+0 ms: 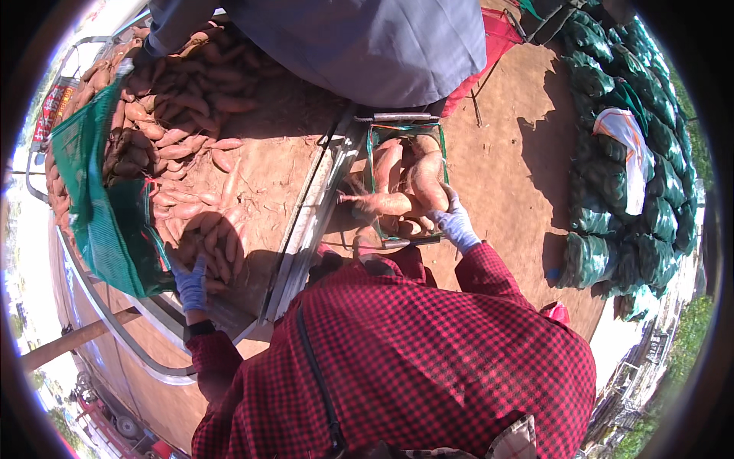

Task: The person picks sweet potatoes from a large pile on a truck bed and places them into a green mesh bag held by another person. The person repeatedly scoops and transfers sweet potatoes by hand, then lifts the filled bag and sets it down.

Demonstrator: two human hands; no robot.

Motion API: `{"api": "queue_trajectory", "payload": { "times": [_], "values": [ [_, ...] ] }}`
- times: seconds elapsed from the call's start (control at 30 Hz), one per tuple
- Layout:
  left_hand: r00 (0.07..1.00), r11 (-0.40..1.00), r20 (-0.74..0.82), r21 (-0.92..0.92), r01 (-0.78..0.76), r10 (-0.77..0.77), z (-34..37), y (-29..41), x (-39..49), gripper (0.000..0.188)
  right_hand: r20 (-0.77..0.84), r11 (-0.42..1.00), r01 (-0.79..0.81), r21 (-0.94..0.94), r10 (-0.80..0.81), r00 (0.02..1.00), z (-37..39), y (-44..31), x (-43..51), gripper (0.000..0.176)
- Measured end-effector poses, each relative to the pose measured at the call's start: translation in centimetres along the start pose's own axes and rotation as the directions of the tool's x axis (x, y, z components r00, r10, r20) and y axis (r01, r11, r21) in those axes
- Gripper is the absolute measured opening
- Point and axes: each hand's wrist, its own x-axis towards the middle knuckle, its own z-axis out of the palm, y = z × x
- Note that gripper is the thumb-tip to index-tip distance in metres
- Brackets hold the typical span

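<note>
A green mesh bag [405,127] is held open on a metal frame before me, with several large sweet potatoes [388,163] in its mouth. My right hand [457,222], in a light glove, touches the lower end of a long curved sweet potato [428,179] at the bag's right edge. At the lower left, my gloved left hand [190,281] has its fingers spread beside a pile of smaller sweet potatoes [210,244]; its fingertips lie in shadow. Just left of that hand, another green mesh bag [94,229] drapes over the pile.
A co-worker in a grey garment [367,46] bends over the heap at the top. A metal rail [298,229] runs between the pile and the framed bag. Filled green mesh sacks [654,149] are stacked at the right, with a white cloth [628,155] on them. Red netting [499,40] hangs behind the co-worker.
</note>
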Motion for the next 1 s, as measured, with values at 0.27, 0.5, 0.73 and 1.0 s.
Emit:
{"api": "queue_trajectory", "payload": {
  "times": [0.27,0.5,0.73,1.0],
  "values": [
    [0.963,0.862,0.266,0.497,-0.099,-0.043,-2.6,-17.1,5.3,0.053,-0.179,0.935,-0.219,0.278,0.274,0.945,1.7,6.6,6.0,0.067],
    [0.9,0.982,0.427,0.188,0.012,-0.093,-3.5,-23.7,2.4,0.03,0.261,0.379,0.451,-0.808,-0.455,0.851,6.5,-4.0,0.7,0.08],
    [0.864,0.744,0.498,-0.55,0.38,-0.073,-4.6,-5.1,-0.1,0.026,0.339,0.321,0.663,-0.676,-0.664,0.667,6.4,-3.3,2.1,0.057],
    [0.863,0.608,0.102,-0.668,0.429,-0.496,-4.1,-9.7,2.9,0.052,0.584,0.23,0.592,-0.772,-0.109,0.804,7.9,-6.5,6.1,0.044]
  ]
}}
